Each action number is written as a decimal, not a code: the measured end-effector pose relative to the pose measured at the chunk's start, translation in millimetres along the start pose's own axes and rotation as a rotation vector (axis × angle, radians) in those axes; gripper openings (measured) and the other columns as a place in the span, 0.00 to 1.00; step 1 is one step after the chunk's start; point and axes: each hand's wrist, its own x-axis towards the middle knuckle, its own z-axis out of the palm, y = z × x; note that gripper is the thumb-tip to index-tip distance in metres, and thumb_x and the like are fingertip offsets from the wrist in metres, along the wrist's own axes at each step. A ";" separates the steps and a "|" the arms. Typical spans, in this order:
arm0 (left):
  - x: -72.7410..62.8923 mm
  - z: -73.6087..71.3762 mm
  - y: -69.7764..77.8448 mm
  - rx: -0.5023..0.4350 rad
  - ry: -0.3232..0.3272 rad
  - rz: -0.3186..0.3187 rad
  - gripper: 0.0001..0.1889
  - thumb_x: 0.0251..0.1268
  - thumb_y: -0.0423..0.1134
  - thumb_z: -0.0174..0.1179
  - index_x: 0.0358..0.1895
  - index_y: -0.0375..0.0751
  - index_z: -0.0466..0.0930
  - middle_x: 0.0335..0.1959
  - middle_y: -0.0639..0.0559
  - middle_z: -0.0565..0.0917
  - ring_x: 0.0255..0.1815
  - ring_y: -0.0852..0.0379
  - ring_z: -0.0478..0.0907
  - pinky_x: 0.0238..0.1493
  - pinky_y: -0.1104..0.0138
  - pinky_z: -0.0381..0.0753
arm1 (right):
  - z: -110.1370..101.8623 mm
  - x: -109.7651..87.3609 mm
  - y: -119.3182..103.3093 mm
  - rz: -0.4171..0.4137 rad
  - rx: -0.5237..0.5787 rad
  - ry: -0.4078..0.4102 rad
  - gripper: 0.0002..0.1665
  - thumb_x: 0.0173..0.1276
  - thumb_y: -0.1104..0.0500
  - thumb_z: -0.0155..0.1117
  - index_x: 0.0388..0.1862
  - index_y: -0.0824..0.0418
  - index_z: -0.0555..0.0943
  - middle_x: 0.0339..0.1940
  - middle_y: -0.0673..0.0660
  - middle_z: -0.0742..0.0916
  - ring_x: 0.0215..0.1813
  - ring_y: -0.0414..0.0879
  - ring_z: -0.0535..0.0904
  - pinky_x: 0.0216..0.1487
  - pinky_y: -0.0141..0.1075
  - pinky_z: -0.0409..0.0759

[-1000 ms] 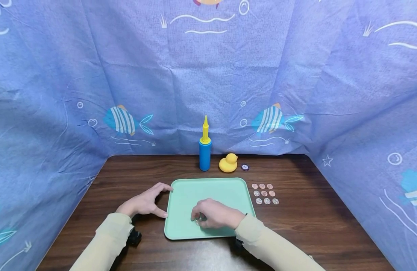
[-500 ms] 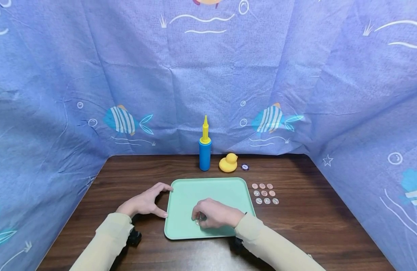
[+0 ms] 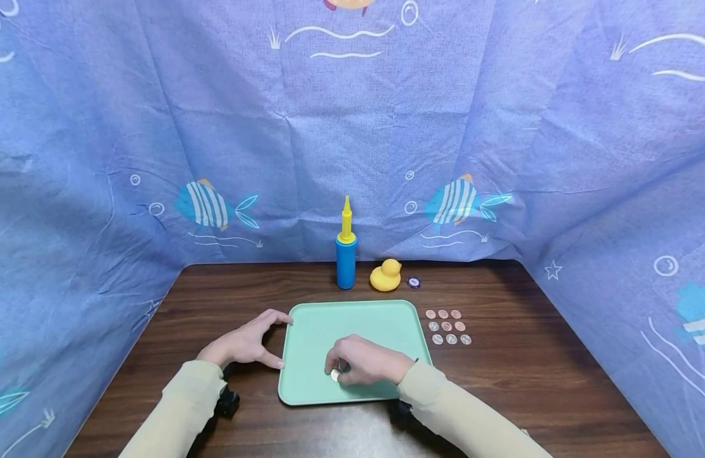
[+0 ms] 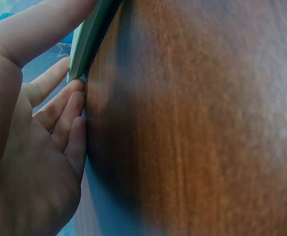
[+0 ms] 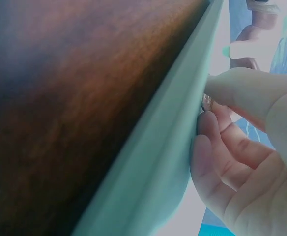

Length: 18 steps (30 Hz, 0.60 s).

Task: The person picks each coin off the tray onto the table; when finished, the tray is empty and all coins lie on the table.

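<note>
A pale green tray [image 3: 381, 324] lies flat on the table. Over its near middle, my right hand [image 3: 363, 362] pinches a small silvery coin [image 3: 334, 375] between thumb and fingers, close to the tray surface. In the right wrist view the coin [image 5: 207, 102] shows as a thin disc between the thumb and fingers, mostly covered by them. My left hand [image 3: 246, 340] rests at the tray's left side, with index finger and thumb spread apart and touching its rim. The left wrist view shows the other fingers fairly straight beside the tray edge [image 4: 79, 54].
Right of the tray, coins [image 3: 446, 327] lie in three rows, some coppery, some silvery. Behind it stand a blue hand pump [image 3: 346, 264] with a yellow nozzle, a yellow rubber duck [image 3: 386, 277] and a poker chip [image 3: 414, 282]. A blue fish-print curtain [image 3: 352, 146] surrounds the table.
The coin has turned slightly in my right fingers and now looks brighter and flatter toward the head camera. That hand has barely shifted, and my left hand stays in place.
</note>
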 end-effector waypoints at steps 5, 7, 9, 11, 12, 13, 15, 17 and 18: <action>1.1 -0.2 0.6 -0.020 -0.005 -0.013 0.48 0.53 0.54 0.82 0.75 0.41 0.68 0.74 0.42 0.68 0.77 0.37 0.63 0.74 0.38 0.63 | -0.9 -2.0 -1.7 -0.012 0.023 0.004 0.12 0.68 0.68 0.71 0.45 0.54 0.91 0.39 0.43 0.89 0.39 0.28 0.80 0.43 0.19 0.77; 1.2 -0.3 0.5 -0.028 -0.006 -0.016 0.48 0.52 0.54 0.82 0.75 0.41 0.68 0.74 0.43 0.68 0.77 0.37 0.63 0.74 0.38 0.63 | -1.3 -2.9 -2.5 -0.014 0.023 0.009 0.11 0.68 0.68 0.71 0.44 0.54 0.91 0.39 0.43 0.89 0.39 0.28 0.80 0.43 0.19 0.77; 0.7 -0.1 0.4 -0.036 -0.008 -0.021 0.49 0.52 0.54 0.82 0.75 0.41 0.68 0.74 0.43 0.68 0.77 0.38 0.63 0.74 0.38 0.62 | -1.3 -4.1 -2.8 -0.012 0.023 0.013 0.11 0.69 0.68 0.71 0.44 0.54 0.90 0.39 0.43 0.88 0.40 0.28 0.80 0.44 0.19 0.77; 0.2 0.1 0.0 -0.036 -0.009 -0.022 0.48 0.53 0.54 0.82 0.75 0.41 0.68 0.74 0.43 0.68 0.77 0.38 0.63 0.74 0.38 0.62 | -1.5 -5.7 -3.0 -0.009 0.023 0.017 0.10 0.69 0.67 0.72 0.45 0.54 0.90 0.40 0.44 0.87 0.41 0.29 0.80 0.44 0.19 0.77; 0.1 0.3 0.0 -0.035 -0.009 -0.022 0.49 0.53 0.54 0.82 0.75 0.41 0.68 0.74 0.43 0.68 0.77 0.37 0.63 0.74 0.38 0.63 | -1.5 -6.3 -2.9 -0.011 0.023 0.021 0.10 0.69 0.67 0.72 0.45 0.54 0.90 0.39 0.44 0.86 0.41 0.29 0.79 0.44 0.19 0.76; 0.0 0.4 -0.2 -0.033 -0.008 -0.020 0.49 0.53 0.54 0.82 0.75 0.41 0.68 0.74 0.43 0.68 0.77 0.37 0.63 0.74 0.38 0.63 | -1.4 -6.9 -2.7 -0.014 0.025 0.026 0.10 0.69 0.67 0.72 0.45 0.55 0.90 0.39 0.45 0.86 0.40 0.30 0.80 0.44 0.19 0.76; -0.2 0.1 0.3 -0.029 -0.007 -0.018 0.49 0.53 0.54 0.82 0.75 0.41 0.68 0.74 0.42 0.68 0.77 0.37 0.63 0.74 0.38 0.63 | -2.3 -8.4 -3.0 -0.020 0.029 0.035 0.09 0.69 0.67 0.73 0.44 0.55 0.90 0.39 0.45 0.86 0.40 0.30 0.79 0.43 0.20 0.76; -0.1 -0.1 0.6 -0.024 -0.004 -0.015 0.49 0.52 0.54 0.82 0.75 0.41 0.68 0.74 0.42 0.68 0.77 0.37 0.63 0.74 0.38 0.63 | -2.8 -9.3 -2.6 -0.029 0.030 0.043 0.08 0.69 0.66 0.73 0.43 0.55 0.90 0.38 0.45 0.86 0.38 0.30 0.79 0.43 0.20 0.76; -0.1 -0.2 0.7 -0.015 -0.003 -0.010 0.49 0.53 0.54 0.82 0.75 0.40 0.68 0.74 0.42 0.68 0.77 0.37 0.64 0.73 0.38 0.63 | -3.0 -9.5 -2.2 -0.033 0.029 0.047 0.07 0.69 0.65 0.74 0.42 0.55 0.90 0.37 0.45 0.86 0.38 0.30 0.78 0.42 0.20 0.76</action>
